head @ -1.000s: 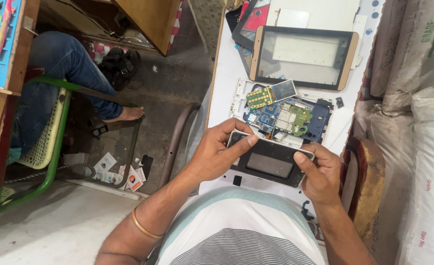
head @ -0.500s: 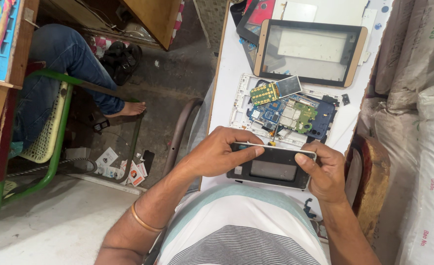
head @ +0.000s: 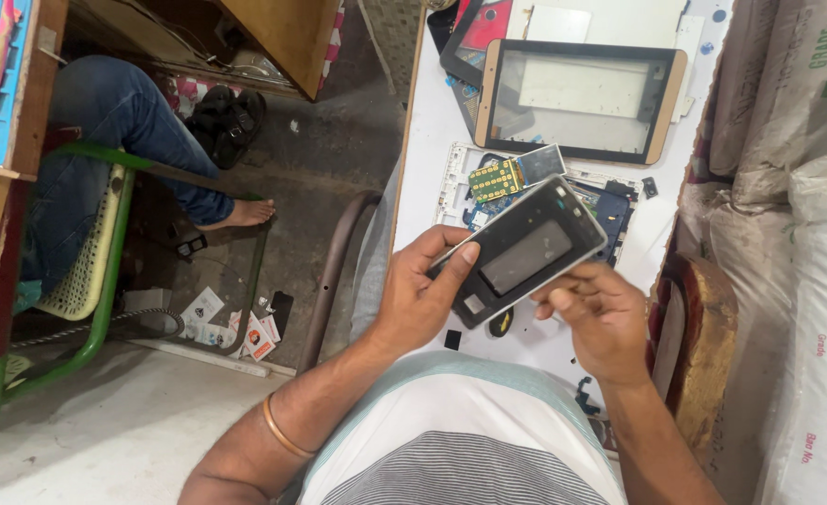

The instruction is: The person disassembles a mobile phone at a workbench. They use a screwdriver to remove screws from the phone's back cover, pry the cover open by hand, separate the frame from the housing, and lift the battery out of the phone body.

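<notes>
A seated person's jeans-clad leg (head: 105, 140) and bare foot (head: 245, 213) rest by a green chair (head: 95, 281) at far left, with scattered paper scraps (head: 231, 327) on the floor below. At centre, the left hand (head: 423, 299) closes its fingers and thumb around the lower end of a dark, silver-edged phone back cover (head: 525, 252), lifted clear of the white surface (head: 432, 140) and tilted; the right hand (head: 596, 313) pinches its right edge between fingertips. The grip looks light on both sides, so the cover could slip and fall onto the opened device with its blue circuit board (head: 610, 201) directly underneath, or knock the small green keypad board (head: 497, 178) lying loose just beside it. A tiny black part (head: 453, 339) near the surface's edge could be brushed off by the left wrist. Beyond, a gold-framed tablet screen (head: 582, 103) crowds the far end, and white woven sacks (head: 797, 234) hem in the right side.
</notes>
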`<state>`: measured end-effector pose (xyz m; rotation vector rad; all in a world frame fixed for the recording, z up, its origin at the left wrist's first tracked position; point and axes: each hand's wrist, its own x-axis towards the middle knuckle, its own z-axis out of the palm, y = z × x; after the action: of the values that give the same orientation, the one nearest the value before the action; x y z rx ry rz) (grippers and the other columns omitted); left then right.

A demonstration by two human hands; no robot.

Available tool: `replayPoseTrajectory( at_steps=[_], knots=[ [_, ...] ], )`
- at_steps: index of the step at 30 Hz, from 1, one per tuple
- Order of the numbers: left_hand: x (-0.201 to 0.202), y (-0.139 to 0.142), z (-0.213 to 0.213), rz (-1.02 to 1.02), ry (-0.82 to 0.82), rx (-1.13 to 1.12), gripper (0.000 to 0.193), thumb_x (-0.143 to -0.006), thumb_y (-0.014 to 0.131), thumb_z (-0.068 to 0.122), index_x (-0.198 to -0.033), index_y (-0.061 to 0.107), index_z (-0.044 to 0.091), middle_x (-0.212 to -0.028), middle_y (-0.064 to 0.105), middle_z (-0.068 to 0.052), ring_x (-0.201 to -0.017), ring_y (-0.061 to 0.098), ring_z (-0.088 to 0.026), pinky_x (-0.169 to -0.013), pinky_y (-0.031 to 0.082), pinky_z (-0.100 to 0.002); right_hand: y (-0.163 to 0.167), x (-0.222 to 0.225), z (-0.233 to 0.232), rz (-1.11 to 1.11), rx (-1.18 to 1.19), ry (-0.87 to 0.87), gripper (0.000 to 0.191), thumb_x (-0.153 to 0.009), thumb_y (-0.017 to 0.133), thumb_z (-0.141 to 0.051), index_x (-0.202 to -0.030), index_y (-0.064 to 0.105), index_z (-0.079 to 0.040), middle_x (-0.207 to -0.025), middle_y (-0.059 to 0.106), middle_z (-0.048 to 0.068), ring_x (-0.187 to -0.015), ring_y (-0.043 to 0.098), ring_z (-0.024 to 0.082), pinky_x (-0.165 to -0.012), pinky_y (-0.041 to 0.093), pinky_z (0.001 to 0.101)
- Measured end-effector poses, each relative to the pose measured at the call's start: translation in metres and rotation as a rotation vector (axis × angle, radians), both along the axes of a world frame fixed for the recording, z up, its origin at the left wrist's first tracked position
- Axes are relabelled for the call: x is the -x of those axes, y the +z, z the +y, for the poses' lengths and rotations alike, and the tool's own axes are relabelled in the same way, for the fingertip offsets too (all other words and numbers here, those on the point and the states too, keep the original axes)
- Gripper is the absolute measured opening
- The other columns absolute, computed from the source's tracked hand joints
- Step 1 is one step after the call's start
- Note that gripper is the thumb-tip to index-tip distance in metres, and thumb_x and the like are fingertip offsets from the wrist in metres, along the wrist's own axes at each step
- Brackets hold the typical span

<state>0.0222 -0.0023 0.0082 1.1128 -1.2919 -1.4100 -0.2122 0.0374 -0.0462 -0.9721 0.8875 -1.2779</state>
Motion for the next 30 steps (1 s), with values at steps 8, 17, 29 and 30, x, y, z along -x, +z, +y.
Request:
replayPoseTrajectory(
  at_steps=[8,17,29,30],
  knots=[
    [0.011,0.000,0.006,0.071,-0.117,-0.142,0.024,-0.109,0.052,0.022,-0.118,0.049,-0.001,-0.082,0.077,-0.011,-0.069,0.069,-0.009,-0.059,0.054,-0.023,0.009,-0.014,0.004,0.121,0.005,-0.020,0.041,-0.094,0.071,-0.002,-0.131,0.057,0.009,-0.105,0.073,0.014,-0.092,0.071,0.013,-0.079,0.058,0.0247],
    [0.016,0.010,0.005,-0.068,-0.266,-0.187,0.049,-0.106,0.047,0.015,-0.149,0.030,-0.002,-0.074,0.075,-0.016,-0.063,0.074,-0.017,-0.055,0.058,-0.028,0.005,-0.012,0.007,0.189,-0.044,-0.131,0.032,-0.102,0.063,-0.009,-0.131,0.061,0.006,-0.091,0.066,0.001,-0.078,0.054,0.002,-0.070,0.044,0.0177],
    [0.018,0.014,0.005,-0.005,-0.302,-0.204,0.048,-0.107,0.043,0.015,-0.149,0.027,-0.002,-0.079,0.076,-0.018,-0.068,0.078,-0.022,-0.059,0.065,-0.030,0.007,-0.009,0.004,0.174,-0.040,-0.105,0.030,-0.102,0.062,-0.009,-0.127,0.061,0.006,-0.092,0.069,0.003,-0.080,0.059,0.003,-0.073,0.048,0.0185],
    [0.018,0.013,0.006,0.006,-0.297,-0.217,0.047,-0.108,0.043,0.015,-0.149,0.028,-0.002,-0.079,0.076,-0.018,-0.068,0.077,-0.022,-0.058,0.064,-0.030,0.007,-0.009,0.004,0.172,-0.044,-0.105,0.030,-0.102,0.062,-0.009,-0.127,0.061,0.007,-0.092,0.069,0.003,-0.080,0.059,0.003,-0.072,0.048,0.0186]
  ],
)
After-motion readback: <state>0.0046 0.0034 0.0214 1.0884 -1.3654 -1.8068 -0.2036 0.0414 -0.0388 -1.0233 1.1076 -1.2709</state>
